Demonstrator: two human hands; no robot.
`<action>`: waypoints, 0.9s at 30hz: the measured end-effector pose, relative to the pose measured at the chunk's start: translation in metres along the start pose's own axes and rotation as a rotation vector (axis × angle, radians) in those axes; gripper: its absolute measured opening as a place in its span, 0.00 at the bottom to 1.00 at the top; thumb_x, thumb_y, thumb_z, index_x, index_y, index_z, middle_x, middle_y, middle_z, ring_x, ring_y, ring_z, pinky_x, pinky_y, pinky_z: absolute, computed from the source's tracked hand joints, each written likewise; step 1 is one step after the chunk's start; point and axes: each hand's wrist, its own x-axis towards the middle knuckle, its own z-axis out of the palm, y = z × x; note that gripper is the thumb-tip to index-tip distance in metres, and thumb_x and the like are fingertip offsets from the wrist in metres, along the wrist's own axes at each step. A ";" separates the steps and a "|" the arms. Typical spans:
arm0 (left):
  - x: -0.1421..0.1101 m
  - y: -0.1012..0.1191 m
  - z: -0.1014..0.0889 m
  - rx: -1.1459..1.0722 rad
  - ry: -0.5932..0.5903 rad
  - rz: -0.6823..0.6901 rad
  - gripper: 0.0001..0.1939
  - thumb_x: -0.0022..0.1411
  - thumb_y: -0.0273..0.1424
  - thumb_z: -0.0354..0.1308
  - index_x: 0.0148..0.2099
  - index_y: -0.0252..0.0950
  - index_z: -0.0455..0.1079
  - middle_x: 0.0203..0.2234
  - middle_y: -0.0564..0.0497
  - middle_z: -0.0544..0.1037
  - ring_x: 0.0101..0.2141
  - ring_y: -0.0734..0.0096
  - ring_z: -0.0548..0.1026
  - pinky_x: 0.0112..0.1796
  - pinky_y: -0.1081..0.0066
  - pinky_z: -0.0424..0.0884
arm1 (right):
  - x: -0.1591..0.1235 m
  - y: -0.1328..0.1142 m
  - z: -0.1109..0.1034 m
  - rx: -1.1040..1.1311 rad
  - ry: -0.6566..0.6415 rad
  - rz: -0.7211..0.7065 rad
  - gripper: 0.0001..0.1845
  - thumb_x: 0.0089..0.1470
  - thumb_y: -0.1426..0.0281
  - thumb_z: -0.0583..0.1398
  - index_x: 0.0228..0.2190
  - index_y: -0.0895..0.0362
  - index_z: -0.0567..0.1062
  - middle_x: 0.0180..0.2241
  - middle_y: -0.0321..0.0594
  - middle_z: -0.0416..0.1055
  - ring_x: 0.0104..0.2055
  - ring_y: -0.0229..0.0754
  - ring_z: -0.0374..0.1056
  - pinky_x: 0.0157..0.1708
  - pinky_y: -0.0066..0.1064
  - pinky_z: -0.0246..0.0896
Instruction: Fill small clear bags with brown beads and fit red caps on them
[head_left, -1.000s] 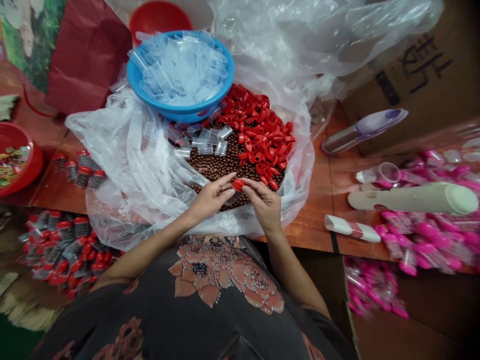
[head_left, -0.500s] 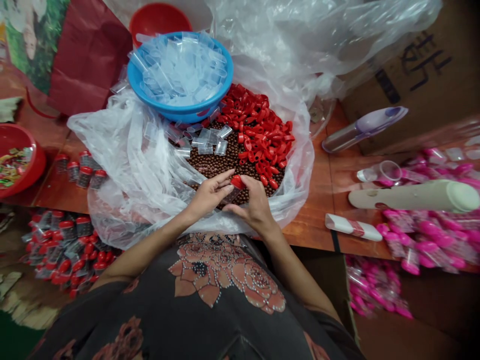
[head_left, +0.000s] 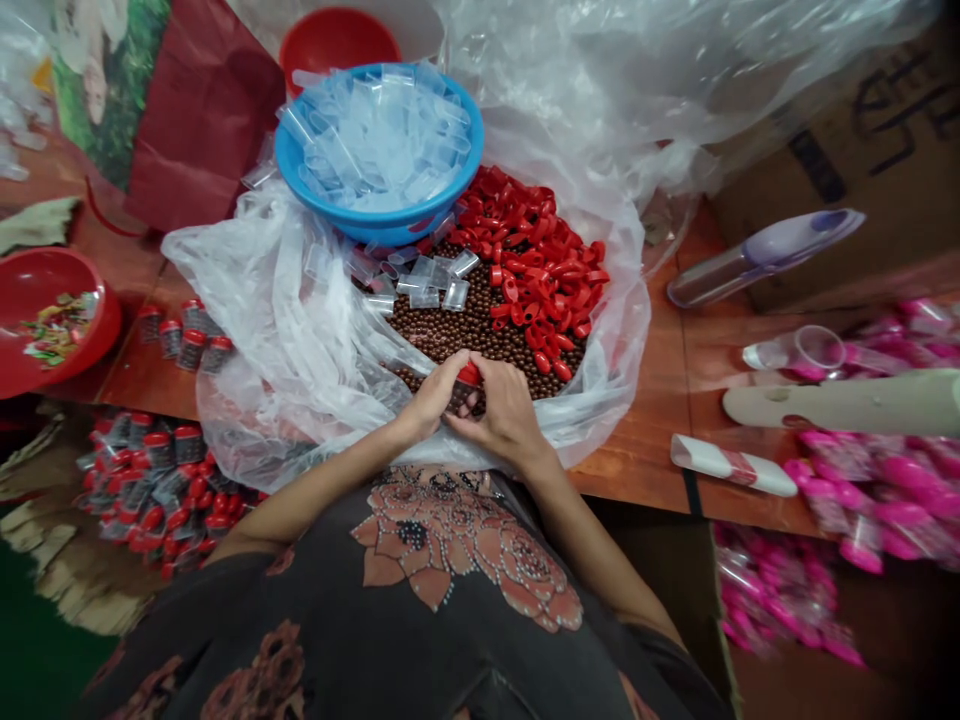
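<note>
Between both hands is a small clear tube with a red cap (head_left: 470, 374), held low over a bed of small brown balls (head_left: 450, 330). My left hand (head_left: 433, 402) is closed, its fingertips at the cap. Curled round the other side, my right hand (head_left: 510, 408) has its thumb beneath the tube and its fingers by the cap. Much of the tube is hidden by my fingers. Loose red caps (head_left: 544, 260) are heaped on the balls, and several empty clear tubes (head_left: 427, 278) lie beside them. All this rests in a spread clear plastic bag (head_left: 262, 330).
A blue bowl (head_left: 382, 225) of clear tubes stands behind, near a red bowl (head_left: 341, 35). Capped tubes (head_left: 161, 490) are heaped at left. To the right lie a white tube (head_left: 731, 465), a long pale cylinder (head_left: 832, 400), pink-capped containers (head_left: 907, 480) and a cardboard box (head_left: 817, 200).
My hands have drawn closer together round the capped tube, and the left fingers have moved up against the cap. The whole view has shifted, with the surroundings lying farther right.
</note>
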 end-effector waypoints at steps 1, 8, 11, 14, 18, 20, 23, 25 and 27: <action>0.000 0.000 0.000 -0.006 0.011 -0.003 0.23 0.65 0.50 0.48 0.42 0.35 0.71 0.16 0.54 0.67 0.16 0.77 0.64 0.18 0.76 0.61 | 0.001 0.000 -0.001 -0.022 -0.011 -0.007 0.41 0.50 0.56 0.62 0.61 0.55 0.56 0.54 0.51 0.67 0.54 0.57 0.63 0.51 0.51 0.58; 0.000 -0.003 -0.002 -0.109 0.046 -0.081 0.23 0.64 0.41 0.46 0.56 0.36 0.66 0.14 0.57 0.64 0.14 0.76 0.62 0.16 0.77 0.55 | 0.010 0.006 0.000 -0.147 -0.073 -0.086 0.30 0.50 0.54 0.61 0.50 0.57 0.69 0.43 0.50 0.71 0.44 0.55 0.65 0.44 0.46 0.58; -0.001 -0.004 -0.005 -0.113 0.042 -0.067 0.23 0.65 0.41 0.45 0.58 0.38 0.65 0.15 0.57 0.64 0.15 0.76 0.61 0.17 0.76 0.55 | 0.012 0.007 0.005 -0.147 -0.071 -0.112 0.33 0.51 0.53 0.61 0.53 0.58 0.67 0.42 0.51 0.72 0.45 0.56 0.66 0.45 0.48 0.59; -0.010 0.005 -0.017 -0.051 0.059 0.043 0.23 0.66 0.44 0.45 0.57 0.39 0.64 0.19 0.55 0.67 0.17 0.76 0.65 0.20 0.75 0.62 | 0.012 0.004 0.008 -0.091 -0.103 -0.136 0.43 0.53 0.53 0.62 0.63 0.56 0.55 0.52 0.53 0.69 0.53 0.57 0.65 0.52 0.51 0.60; -0.029 0.035 -0.067 0.128 0.233 0.403 0.27 0.66 0.52 0.45 0.54 0.37 0.66 0.29 0.50 0.74 0.21 0.76 0.68 0.25 0.72 0.67 | 0.006 0.001 0.012 -0.006 -0.145 -0.161 0.50 0.55 0.53 0.62 0.68 0.54 0.44 0.62 0.58 0.59 0.61 0.61 0.61 0.53 0.53 0.64; -0.041 0.054 -0.115 0.221 0.505 0.581 0.27 0.66 0.52 0.48 0.54 0.36 0.67 0.34 0.49 0.75 0.23 0.77 0.68 0.27 0.73 0.67 | 0.003 0.007 0.019 -0.003 -0.120 -0.186 0.43 0.59 0.56 0.59 0.68 0.53 0.47 0.60 0.57 0.61 0.59 0.60 0.63 0.52 0.54 0.66; -0.066 0.076 -0.202 0.390 1.012 0.691 0.22 0.67 0.48 0.50 0.52 0.36 0.67 0.38 0.48 0.76 0.31 0.74 0.72 0.35 0.74 0.68 | 0.002 0.019 0.035 0.008 -0.102 -0.253 0.37 0.60 0.57 0.56 0.66 0.49 0.53 0.60 0.55 0.62 0.57 0.59 0.66 0.51 0.52 0.69; -0.077 0.085 -0.253 0.544 1.248 0.614 0.19 0.69 0.44 0.48 0.51 0.37 0.69 0.41 0.46 0.77 0.38 0.69 0.74 0.42 0.71 0.68 | 0.000 0.023 0.044 0.005 -0.120 -0.306 0.34 0.62 0.56 0.53 0.66 0.50 0.54 0.58 0.55 0.64 0.55 0.58 0.68 0.49 0.51 0.70; -0.078 0.090 -0.293 0.763 1.327 0.489 0.17 0.70 0.40 0.47 0.50 0.37 0.71 0.45 0.44 0.77 0.47 0.64 0.73 0.50 0.65 0.67 | -0.003 0.025 0.052 -0.017 -0.144 -0.343 0.32 0.63 0.56 0.51 0.65 0.52 0.55 0.57 0.55 0.65 0.54 0.57 0.68 0.49 0.51 0.70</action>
